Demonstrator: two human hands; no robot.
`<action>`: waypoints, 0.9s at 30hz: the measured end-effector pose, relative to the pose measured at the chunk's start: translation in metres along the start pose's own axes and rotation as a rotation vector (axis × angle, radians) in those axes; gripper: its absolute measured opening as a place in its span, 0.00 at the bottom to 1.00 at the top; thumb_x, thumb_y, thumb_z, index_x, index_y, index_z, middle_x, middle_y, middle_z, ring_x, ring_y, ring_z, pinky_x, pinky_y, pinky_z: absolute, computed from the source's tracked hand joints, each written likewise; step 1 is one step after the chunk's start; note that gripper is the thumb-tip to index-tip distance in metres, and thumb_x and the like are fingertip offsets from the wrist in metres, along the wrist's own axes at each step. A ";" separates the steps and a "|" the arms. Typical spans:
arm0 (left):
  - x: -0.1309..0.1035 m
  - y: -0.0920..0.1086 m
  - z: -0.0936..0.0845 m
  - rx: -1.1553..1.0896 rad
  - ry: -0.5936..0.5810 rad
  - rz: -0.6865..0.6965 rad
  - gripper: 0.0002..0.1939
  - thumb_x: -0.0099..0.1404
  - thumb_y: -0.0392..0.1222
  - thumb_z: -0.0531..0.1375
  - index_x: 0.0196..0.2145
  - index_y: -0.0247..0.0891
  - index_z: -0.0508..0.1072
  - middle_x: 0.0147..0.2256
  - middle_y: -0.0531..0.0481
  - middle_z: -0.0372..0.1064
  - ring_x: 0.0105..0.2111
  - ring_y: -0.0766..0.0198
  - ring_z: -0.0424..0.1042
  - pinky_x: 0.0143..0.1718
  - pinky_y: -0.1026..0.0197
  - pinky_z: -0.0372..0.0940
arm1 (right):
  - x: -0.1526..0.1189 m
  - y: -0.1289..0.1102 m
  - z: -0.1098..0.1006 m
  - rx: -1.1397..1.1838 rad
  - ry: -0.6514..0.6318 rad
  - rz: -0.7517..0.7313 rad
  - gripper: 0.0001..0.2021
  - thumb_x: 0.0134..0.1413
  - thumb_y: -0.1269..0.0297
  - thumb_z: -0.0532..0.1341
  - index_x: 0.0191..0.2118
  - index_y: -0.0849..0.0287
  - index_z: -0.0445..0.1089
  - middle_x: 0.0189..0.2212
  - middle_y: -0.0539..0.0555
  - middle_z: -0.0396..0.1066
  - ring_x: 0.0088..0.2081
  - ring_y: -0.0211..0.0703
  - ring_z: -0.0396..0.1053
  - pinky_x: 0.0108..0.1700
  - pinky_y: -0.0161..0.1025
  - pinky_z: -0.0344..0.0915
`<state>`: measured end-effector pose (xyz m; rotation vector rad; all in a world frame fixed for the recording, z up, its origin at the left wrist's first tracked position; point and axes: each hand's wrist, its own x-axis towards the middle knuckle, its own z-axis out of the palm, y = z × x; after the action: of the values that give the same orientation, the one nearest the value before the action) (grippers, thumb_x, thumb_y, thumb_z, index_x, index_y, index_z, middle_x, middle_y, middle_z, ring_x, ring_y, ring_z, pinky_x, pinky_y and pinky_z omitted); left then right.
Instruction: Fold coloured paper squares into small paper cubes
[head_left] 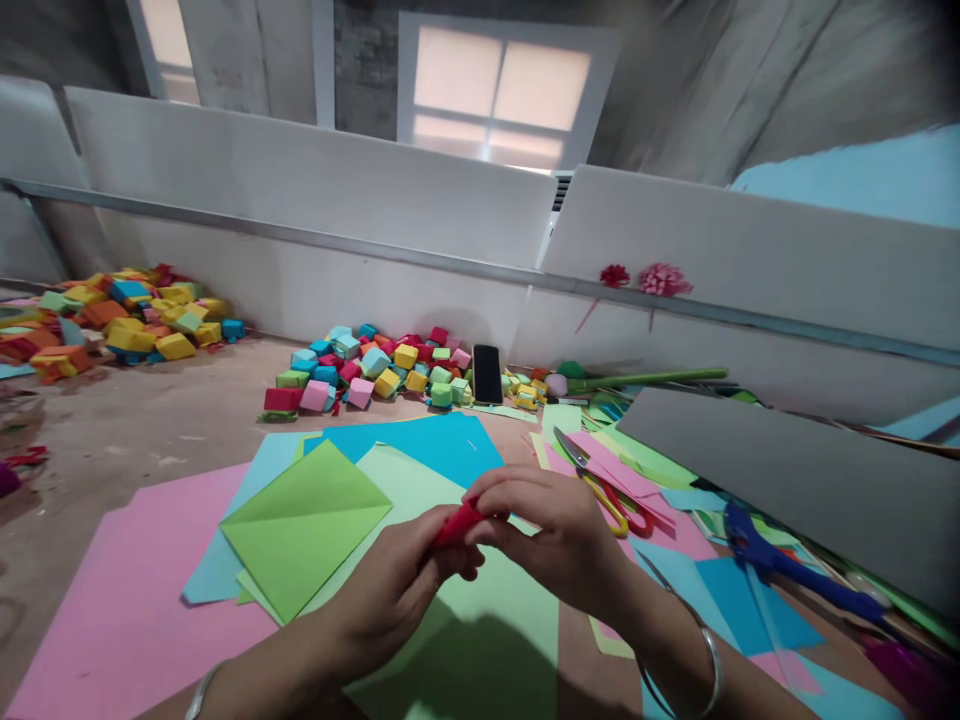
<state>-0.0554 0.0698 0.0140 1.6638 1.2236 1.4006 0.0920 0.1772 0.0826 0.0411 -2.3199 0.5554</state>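
Note:
A small folded piece of red paper (457,524) is held between both hands above the light green sheets. My left hand (401,580) pinches its left end from below, while my right hand (551,530) grips the upper right end with thumb and fingers. Under and beside the hands lie large sheets: pale green (495,620), blue (427,440) and pink (165,590). A creased bright green square (307,530) rests on top, left of the hands.
Small coloured paper boxes (390,370) are heaped at the back centre, with another pile (135,320) at the back left. A phone (487,375) leans against the partition. Scissors (592,480), a blue tool (795,575), paper scraps and a grey board (795,470) lie on the right.

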 end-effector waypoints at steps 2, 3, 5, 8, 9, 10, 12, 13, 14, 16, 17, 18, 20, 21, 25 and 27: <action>0.000 -0.001 0.000 -0.064 0.001 -0.026 0.13 0.71 0.45 0.50 0.42 0.36 0.69 0.34 0.46 0.73 0.33 0.63 0.72 0.35 0.63 0.66 | 0.000 0.000 0.000 0.013 0.024 0.003 0.06 0.58 0.67 0.62 0.30 0.59 0.71 0.28 0.54 0.75 0.31 0.38 0.72 0.34 0.35 0.68; 0.000 -0.001 0.000 -0.089 0.001 -0.043 0.14 0.71 0.47 0.50 0.43 0.36 0.70 0.34 0.46 0.73 0.32 0.64 0.72 0.35 0.63 0.66 | 0.000 0.000 0.000 0.015 0.033 0.011 0.06 0.58 0.67 0.61 0.30 0.59 0.71 0.28 0.54 0.74 0.31 0.39 0.71 0.35 0.35 0.68; -0.001 0.000 0.000 -0.120 -0.001 -0.059 0.15 0.71 0.49 0.50 0.44 0.36 0.70 0.35 0.45 0.74 0.32 0.64 0.72 0.34 0.64 0.66 | -0.001 0.000 0.001 0.008 0.039 0.040 0.06 0.58 0.68 0.60 0.30 0.59 0.70 0.27 0.54 0.73 0.31 0.39 0.70 0.34 0.36 0.67; -0.002 0.003 0.001 -0.152 -0.017 -0.047 0.18 0.71 0.51 0.49 0.46 0.38 0.70 0.37 0.44 0.74 0.34 0.62 0.73 0.35 0.63 0.66 | -0.002 0.001 0.003 -0.003 0.053 0.061 0.08 0.59 0.67 0.60 0.28 0.59 0.69 0.26 0.53 0.72 0.29 0.38 0.69 0.32 0.35 0.66; -0.003 0.004 0.001 -0.163 -0.022 -0.042 0.18 0.71 0.52 0.48 0.47 0.38 0.70 0.37 0.44 0.74 0.35 0.62 0.74 0.35 0.63 0.66 | -0.003 0.001 0.004 -0.002 0.065 0.061 0.08 0.59 0.67 0.60 0.28 0.59 0.69 0.25 0.52 0.72 0.28 0.38 0.69 0.32 0.35 0.65; -0.003 0.005 0.001 -0.172 -0.025 -0.039 0.19 0.71 0.53 0.48 0.47 0.38 0.70 0.37 0.44 0.74 0.36 0.61 0.74 0.36 0.63 0.66 | -0.003 0.001 0.005 -0.001 0.078 0.060 0.08 0.59 0.66 0.60 0.28 0.59 0.69 0.25 0.52 0.72 0.28 0.38 0.69 0.32 0.35 0.66; -0.004 0.005 0.001 -0.183 -0.022 -0.041 0.20 0.71 0.54 0.48 0.46 0.38 0.70 0.37 0.43 0.74 0.37 0.59 0.74 0.37 0.61 0.66 | -0.004 0.002 0.006 0.004 0.104 0.057 0.08 0.59 0.65 0.61 0.28 0.58 0.70 0.26 0.52 0.73 0.29 0.38 0.70 0.32 0.35 0.66; -0.005 0.005 0.001 -0.190 -0.019 -0.044 0.20 0.71 0.54 0.47 0.47 0.38 0.70 0.37 0.43 0.74 0.37 0.58 0.74 0.38 0.60 0.66 | -0.004 0.002 0.006 0.005 0.115 0.056 0.08 0.58 0.64 0.61 0.29 0.58 0.71 0.26 0.52 0.74 0.29 0.38 0.70 0.33 0.35 0.67; -0.005 0.005 0.001 -0.193 -0.022 -0.050 0.21 0.71 0.54 0.47 0.47 0.38 0.70 0.37 0.43 0.74 0.37 0.58 0.74 0.38 0.59 0.66 | -0.004 0.002 0.007 0.004 0.125 0.053 0.07 0.57 0.64 0.62 0.29 0.58 0.71 0.26 0.52 0.74 0.29 0.38 0.71 0.33 0.35 0.67; -0.005 0.005 0.001 -0.177 -0.027 -0.055 0.21 0.71 0.54 0.46 0.46 0.38 0.71 0.37 0.43 0.74 0.37 0.58 0.73 0.39 0.59 0.66 | -0.004 0.002 0.008 -0.002 0.147 0.045 0.06 0.56 0.64 0.64 0.29 0.58 0.72 0.26 0.52 0.75 0.29 0.38 0.71 0.32 0.35 0.67; -0.006 0.006 0.001 -0.151 -0.023 -0.057 0.21 0.71 0.54 0.46 0.44 0.38 0.71 0.36 0.43 0.74 0.36 0.58 0.73 0.38 0.59 0.65 | -0.005 0.001 0.008 -0.005 0.156 0.042 0.06 0.55 0.64 0.64 0.28 0.58 0.72 0.26 0.52 0.74 0.28 0.38 0.71 0.32 0.34 0.67; -0.006 0.007 0.001 -0.114 -0.015 -0.055 0.22 0.71 0.54 0.45 0.42 0.38 0.72 0.36 0.44 0.73 0.35 0.59 0.71 0.37 0.60 0.64 | -0.005 0.001 0.009 -0.005 0.161 0.042 0.06 0.55 0.65 0.65 0.28 0.58 0.71 0.25 0.51 0.74 0.28 0.37 0.70 0.31 0.34 0.67; -0.005 0.008 0.001 -0.035 0.012 -0.047 0.21 0.71 0.53 0.45 0.40 0.38 0.73 0.34 0.45 0.72 0.34 0.60 0.69 0.35 0.61 0.63 | -0.005 0.000 0.010 0.006 0.161 0.041 0.06 0.55 0.65 0.65 0.28 0.58 0.71 0.23 0.51 0.74 0.26 0.37 0.70 0.31 0.34 0.66; -0.005 0.009 0.000 0.002 0.027 -0.035 0.20 0.71 0.52 0.45 0.40 0.39 0.72 0.34 0.46 0.72 0.33 0.61 0.68 0.35 0.62 0.62 | -0.006 0.000 0.011 0.014 0.157 0.042 0.06 0.55 0.65 0.65 0.28 0.58 0.71 0.23 0.50 0.73 0.26 0.37 0.69 0.31 0.34 0.66; -0.003 0.008 -0.003 0.164 0.098 0.055 0.17 0.71 0.49 0.48 0.40 0.41 0.73 0.35 0.46 0.69 0.36 0.59 0.67 0.38 0.60 0.63 | -0.007 0.000 0.011 0.007 0.162 0.021 0.07 0.55 0.64 0.64 0.28 0.59 0.70 0.24 0.52 0.73 0.28 0.37 0.69 0.31 0.34 0.65; -0.003 0.008 -0.004 0.203 0.136 0.053 0.14 0.70 0.48 0.51 0.38 0.41 0.73 0.34 0.47 0.66 0.36 0.59 0.66 0.38 0.60 0.62 | -0.006 0.000 0.009 -0.008 0.162 0.003 0.08 0.56 0.63 0.64 0.28 0.59 0.70 0.25 0.53 0.72 0.28 0.38 0.69 0.31 0.34 0.65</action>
<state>-0.0576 0.0641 0.0209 1.7719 1.4493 1.4839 0.0899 0.1730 0.0726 -0.0113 -2.1651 0.5310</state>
